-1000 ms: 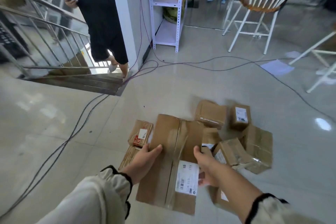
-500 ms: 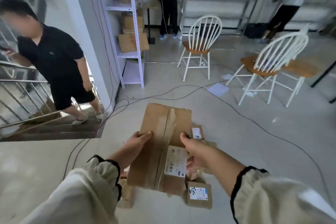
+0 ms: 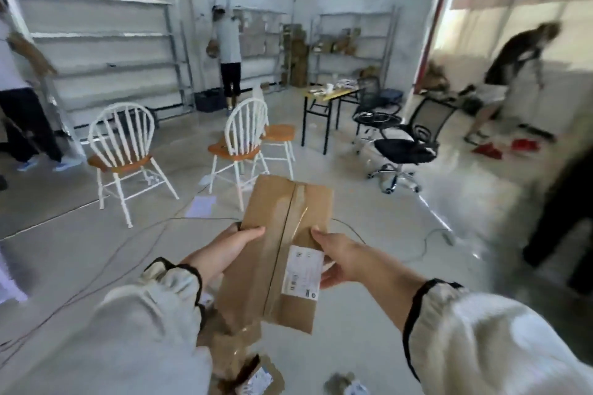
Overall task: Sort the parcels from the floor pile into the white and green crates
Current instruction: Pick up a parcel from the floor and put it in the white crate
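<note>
A long flat brown cardboard parcel (image 3: 276, 247), taped down its middle and bearing a white label near its lower right, is lifted in front of me. My left hand (image 3: 224, 250) grips its left edge, thumb on top. My right hand (image 3: 340, 261) grips its right edge beside the label. Below the parcel, part of the floor pile of small brown parcels (image 3: 244, 362) shows at the bottom edge. No white or green crate is in view.
Three white chairs with orange seats (image 3: 125, 144) stand ahead, then a black-legged table (image 3: 327, 99) and black office chairs (image 3: 404, 144). Cables (image 3: 134, 253) trail over the floor. People stand at the left, by the back shelves (image 3: 227, 51) and at the right.
I have raised the parcel off the pile with both hands and my view has swung right, away from the stairs and toward the room with chairs and shelves.
</note>
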Action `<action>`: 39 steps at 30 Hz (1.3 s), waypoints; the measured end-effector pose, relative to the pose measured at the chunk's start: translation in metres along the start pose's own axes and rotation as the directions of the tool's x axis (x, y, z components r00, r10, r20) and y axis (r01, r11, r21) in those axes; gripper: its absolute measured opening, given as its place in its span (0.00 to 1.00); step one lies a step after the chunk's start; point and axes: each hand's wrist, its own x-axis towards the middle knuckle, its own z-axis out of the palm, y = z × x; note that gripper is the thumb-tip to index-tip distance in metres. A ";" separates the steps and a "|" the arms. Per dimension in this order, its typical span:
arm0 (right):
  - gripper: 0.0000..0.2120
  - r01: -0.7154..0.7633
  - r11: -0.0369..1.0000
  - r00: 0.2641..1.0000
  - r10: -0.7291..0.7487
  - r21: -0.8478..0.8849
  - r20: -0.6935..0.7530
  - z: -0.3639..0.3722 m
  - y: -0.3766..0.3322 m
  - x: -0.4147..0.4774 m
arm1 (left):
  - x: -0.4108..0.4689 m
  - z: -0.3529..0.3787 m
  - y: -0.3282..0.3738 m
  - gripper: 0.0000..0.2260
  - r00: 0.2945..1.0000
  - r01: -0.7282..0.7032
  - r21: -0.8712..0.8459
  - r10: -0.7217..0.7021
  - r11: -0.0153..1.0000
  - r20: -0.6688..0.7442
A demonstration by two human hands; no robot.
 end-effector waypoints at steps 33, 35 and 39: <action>0.25 0.489 0.506 0.365 0.621 0.711 -0.693 -0.236 0.540 -0.633 | -0.473 0.744 0.054 0.31 -0.113 -0.952 0.080 -0.582 0.295 0.805; 0.22 0.506 0.475 0.351 0.648 0.720 -0.675 -0.234 0.556 -0.631 | -0.482 0.771 0.043 0.36 -0.122 -0.973 0.035 -0.636 0.229 0.762; 0.17 0.567 0.393 0.262 0.748 0.724 -0.610 -0.235 0.584 -0.609 | -0.475 0.814 0.018 0.47 -0.111 -0.980 0.032 -0.678 0.194 0.726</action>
